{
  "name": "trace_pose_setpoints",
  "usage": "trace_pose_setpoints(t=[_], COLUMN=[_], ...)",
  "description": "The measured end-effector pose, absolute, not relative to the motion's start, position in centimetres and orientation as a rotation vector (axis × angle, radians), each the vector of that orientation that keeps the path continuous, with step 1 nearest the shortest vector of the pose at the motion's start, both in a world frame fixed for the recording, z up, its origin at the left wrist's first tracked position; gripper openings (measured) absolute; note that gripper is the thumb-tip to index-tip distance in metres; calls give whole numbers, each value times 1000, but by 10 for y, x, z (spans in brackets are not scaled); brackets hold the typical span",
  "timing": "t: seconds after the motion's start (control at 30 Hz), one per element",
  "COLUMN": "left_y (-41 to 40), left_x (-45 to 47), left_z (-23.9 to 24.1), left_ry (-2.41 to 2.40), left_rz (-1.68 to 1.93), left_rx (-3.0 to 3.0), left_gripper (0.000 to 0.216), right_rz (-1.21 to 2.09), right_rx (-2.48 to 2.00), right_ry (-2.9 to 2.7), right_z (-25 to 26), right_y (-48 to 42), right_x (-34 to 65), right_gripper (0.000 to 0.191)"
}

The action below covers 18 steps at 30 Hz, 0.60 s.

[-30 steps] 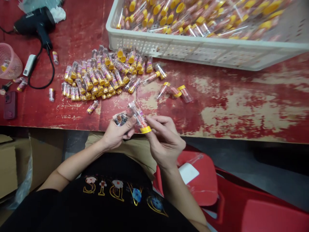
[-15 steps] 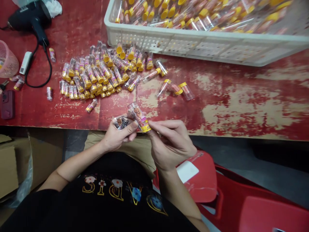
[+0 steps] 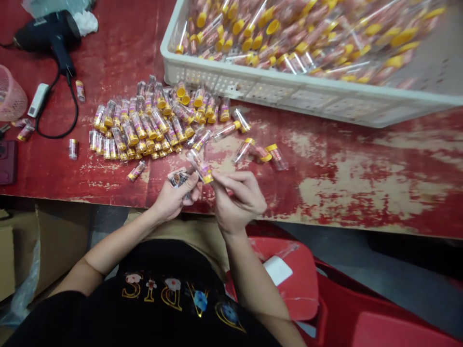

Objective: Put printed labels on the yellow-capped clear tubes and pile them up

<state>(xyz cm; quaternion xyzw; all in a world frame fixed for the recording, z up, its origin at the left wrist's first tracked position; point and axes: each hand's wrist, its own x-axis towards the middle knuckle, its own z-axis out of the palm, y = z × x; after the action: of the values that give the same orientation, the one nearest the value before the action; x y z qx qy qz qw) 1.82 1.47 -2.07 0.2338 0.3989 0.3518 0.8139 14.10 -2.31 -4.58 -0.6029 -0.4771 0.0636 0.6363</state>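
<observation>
My left hand (image 3: 170,201) is closed on a small stack of printed plastic sleeves (image 3: 178,179), thumb on top. A clear tube with a yellow cap and a printed wrap (image 3: 201,167) sits in the fingers of my right hand (image 3: 238,201), pinched near its capped end. The tube tilts with its clear end pointing up and left, close to my left thumb; motion blurs it. Beyond my hands lies a heap of similar wrapped tubes (image 3: 144,126), yellow ends mostly facing me. Several loose yellow-capped tubes (image 3: 277,158) lie to the right of the heap.
A white perforated crate (image 3: 275,92) full of yellow-capped tubes stands at the back right. At the back left lie a black heat gun (image 3: 54,38) with its cord and a pink basket (image 3: 12,99). A phone (image 3: 7,161) rests at the left. Red chairs (image 3: 300,294) stand below the table edge.
The view has shifted, so the table appears lower. My right hand and its tube have moved left and away from me, across the table edge. Both hands keep their holds.
</observation>
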Motion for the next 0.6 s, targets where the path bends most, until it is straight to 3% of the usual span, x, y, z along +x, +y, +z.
trace_pose_setpoints(t=[0.13, 0.27, 0.4, 0.6], left_y=[46, 53, 40, 29], left_x=[23, 18, 9, 19], left_z=[-29, -30, -29, -30], left_ry=[901, 901, 935, 921], left_rz=[862, 862, 884, 860], left_rx=[327, 212, 250, 303], left_gripper=[35, 25, 37, 30], right_rz=[130, 228, 276, 167], right_rx=[-1323, -1383, -1566, -2054], right_ry=[-1048, -1238, -1345, -1376], right_z=[-67, -75, -82, -105], right_y=[61, 116, 94, 67], right_x=[148, 160, 200, 245], right_gripper=[9, 16, 24, 40])
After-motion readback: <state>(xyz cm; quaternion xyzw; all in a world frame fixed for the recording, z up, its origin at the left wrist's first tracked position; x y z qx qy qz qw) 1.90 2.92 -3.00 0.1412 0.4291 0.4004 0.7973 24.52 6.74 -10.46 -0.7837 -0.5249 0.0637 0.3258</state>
